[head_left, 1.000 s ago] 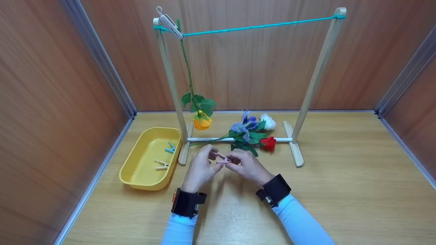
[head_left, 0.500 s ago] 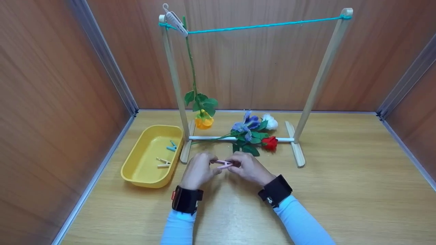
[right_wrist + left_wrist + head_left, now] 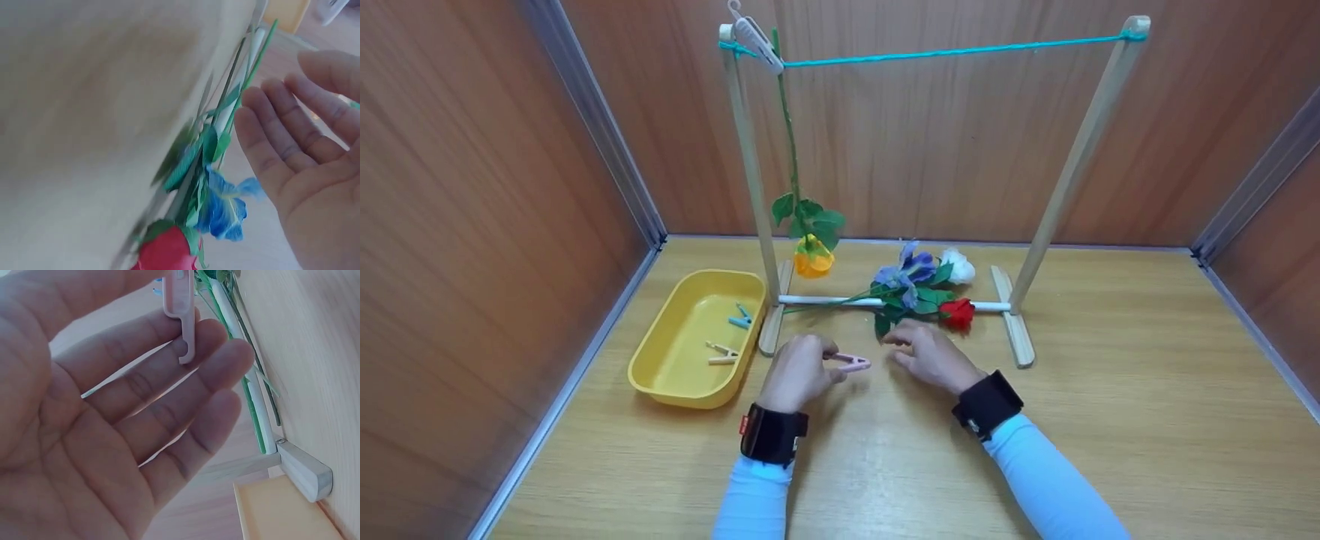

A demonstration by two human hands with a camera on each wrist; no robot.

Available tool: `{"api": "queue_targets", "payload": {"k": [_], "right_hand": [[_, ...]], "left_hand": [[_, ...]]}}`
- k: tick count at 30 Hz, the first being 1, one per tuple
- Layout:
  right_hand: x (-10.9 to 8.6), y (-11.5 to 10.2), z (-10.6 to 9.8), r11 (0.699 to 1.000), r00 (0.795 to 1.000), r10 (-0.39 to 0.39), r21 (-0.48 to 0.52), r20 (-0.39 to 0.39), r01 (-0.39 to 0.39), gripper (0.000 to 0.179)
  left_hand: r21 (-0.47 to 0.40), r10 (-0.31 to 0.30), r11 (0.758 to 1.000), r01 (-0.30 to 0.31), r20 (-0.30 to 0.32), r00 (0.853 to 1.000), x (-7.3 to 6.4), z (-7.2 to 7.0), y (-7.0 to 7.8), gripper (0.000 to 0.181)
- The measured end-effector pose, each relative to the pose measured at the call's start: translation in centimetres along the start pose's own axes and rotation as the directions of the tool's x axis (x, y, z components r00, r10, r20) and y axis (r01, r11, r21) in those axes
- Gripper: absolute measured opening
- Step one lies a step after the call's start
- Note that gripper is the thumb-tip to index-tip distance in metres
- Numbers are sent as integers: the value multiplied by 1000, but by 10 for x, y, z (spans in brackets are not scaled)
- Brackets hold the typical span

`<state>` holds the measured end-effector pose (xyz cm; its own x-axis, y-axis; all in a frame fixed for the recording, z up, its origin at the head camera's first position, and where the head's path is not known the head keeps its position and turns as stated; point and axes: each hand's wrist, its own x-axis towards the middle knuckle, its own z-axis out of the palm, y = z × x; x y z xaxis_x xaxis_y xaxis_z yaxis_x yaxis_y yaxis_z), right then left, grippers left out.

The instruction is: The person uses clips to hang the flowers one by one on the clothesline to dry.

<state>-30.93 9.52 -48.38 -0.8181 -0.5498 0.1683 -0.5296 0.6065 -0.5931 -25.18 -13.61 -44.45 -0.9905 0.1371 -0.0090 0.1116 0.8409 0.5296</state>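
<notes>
My left hand (image 3: 799, 371) pinches a pink clothespin (image 3: 851, 363) between thumb and fingers, in front of the rack's left foot; in the left wrist view one leg of the clothespin (image 3: 183, 315) shows. My right hand (image 3: 934, 356) holds nothing, its fingers relaxed, just in front of the lying flowers. These are a blue flower (image 3: 911, 274), a red rose (image 3: 958, 315) and a white flower (image 3: 957, 266), their stems over the rack's low bar. A yellow rose (image 3: 814, 259) hangs head down from the cord (image 3: 945, 54), held by a whitish clip (image 3: 758, 45).
A yellow tray (image 3: 639, 367) stands left of the rack with a blue clothespin (image 3: 741, 316) and a cream clothespin (image 3: 723, 355) in it. The rack's left post (image 3: 750, 157) and right post (image 3: 1072, 165) rise behind the hands. Wooden walls enclose the table (image 3: 1117, 420).
My right hand has let go of the pink clothespin and moved right and slightly away, toward the flowers. The left hand alone now holds the clothespin. The head view has shifted slightly.
</notes>
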Motion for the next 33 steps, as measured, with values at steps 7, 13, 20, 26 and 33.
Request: {"api": "queue_targets", "payload": {"k": [7, 13, 20, 26, 33], "right_hand": [[19, 7, -7, 988, 997, -67, -141, -32, 62, 27], [40, 12, -4, 939, 986, -158, -314, -43, 137, 28], [52, 17, 4, 877, 982, -181, -459, -46, 140, 22], [53, 20, 6, 848, 981, -182, -517, -69, 121, 21], [49, 23, 7, 851, 985, -153, -517, -79, 91, 20]], "left_hand": [[-7, 46, 999, -47, -18, 999, -2, 1, 0, 23], [7, 77, 997, -77, -30, 997, -2, 3, 0, 24], [16, 76, 997, -76, -28, 997, -1, 3, 1, 24], [17, 65, 998, -65, -18, 998, -1, 3, 3, 26], [19, 68, 998, -68, -18, 998, -1, 3, 2, 23]]}}
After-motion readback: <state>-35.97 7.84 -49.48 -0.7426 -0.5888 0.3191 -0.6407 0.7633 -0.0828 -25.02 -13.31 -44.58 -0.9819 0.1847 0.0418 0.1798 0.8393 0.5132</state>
